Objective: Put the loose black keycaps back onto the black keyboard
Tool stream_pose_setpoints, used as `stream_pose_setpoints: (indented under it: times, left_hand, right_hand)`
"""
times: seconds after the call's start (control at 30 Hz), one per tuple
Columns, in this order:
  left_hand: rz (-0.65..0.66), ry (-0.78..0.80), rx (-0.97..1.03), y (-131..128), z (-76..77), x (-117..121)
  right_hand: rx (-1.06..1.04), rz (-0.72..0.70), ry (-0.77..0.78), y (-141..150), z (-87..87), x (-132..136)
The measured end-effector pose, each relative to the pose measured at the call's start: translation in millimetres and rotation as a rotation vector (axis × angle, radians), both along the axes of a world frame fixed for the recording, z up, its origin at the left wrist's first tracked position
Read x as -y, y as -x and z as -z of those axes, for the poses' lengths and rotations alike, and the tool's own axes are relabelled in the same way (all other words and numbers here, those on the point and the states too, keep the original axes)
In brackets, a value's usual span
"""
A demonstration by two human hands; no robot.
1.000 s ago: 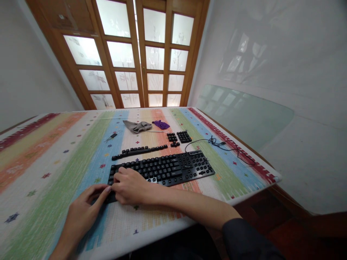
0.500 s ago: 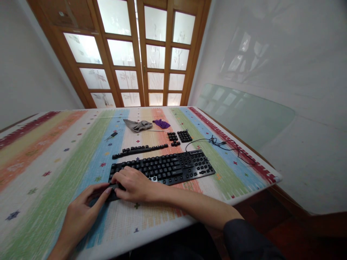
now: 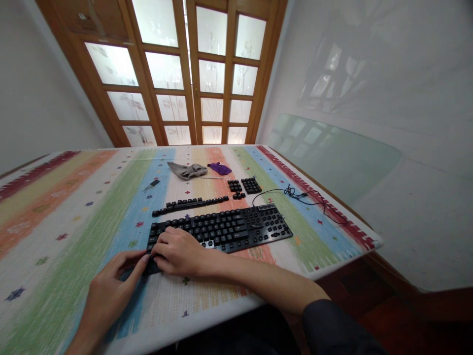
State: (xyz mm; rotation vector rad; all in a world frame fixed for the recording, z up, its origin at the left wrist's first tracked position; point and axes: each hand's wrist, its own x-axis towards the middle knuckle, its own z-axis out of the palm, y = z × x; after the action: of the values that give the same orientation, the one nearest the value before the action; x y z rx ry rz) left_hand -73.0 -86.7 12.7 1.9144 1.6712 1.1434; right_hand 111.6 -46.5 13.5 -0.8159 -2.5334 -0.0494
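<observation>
A black keyboard (image 3: 236, 228) lies at a slant on the table, keys still set in its left and middle parts. On its right part and along the front row the caps are off and small black mounts show. My left hand (image 3: 114, 283) grips the keyboard's near left corner between thumb and fingers. Right beside it, my right hand (image 3: 179, 251) is over the lower left keys with fingers bent and pressed together; whatever is under the fingertips is hidden. Loose keycaps (image 3: 251, 186) sit in blocks behind the keyboard, and a long row with the space bar (image 3: 186, 207) lies left of them.
A grey cloth (image 3: 186, 170) and a purple cloth (image 3: 219, 168) lie farther back, with a thin rod near them. A small dark tool (image 3: 151, 185) lies to the left. The keyboard's cable (image 3: 295, 193) is bunched at the right. Striped cloth covers the table (image 3: 92, 217).
My right hand has shifted slightly over the lower left keys; its fingers lifted a little, then came down again. My left hand has kept its hold on the corner.
</observation>
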Motion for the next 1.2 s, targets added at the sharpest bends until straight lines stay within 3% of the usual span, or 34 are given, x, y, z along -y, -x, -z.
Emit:
stream_pose_setpoints:
  times: [1.2]
  left_hand:
    - [0.016, -0.039, -0.034, -1.3, 2.0, 1.8]
  right_hand:
    - [0.004, 0.013, -0.006, -3.3, -0.8, 2.4]
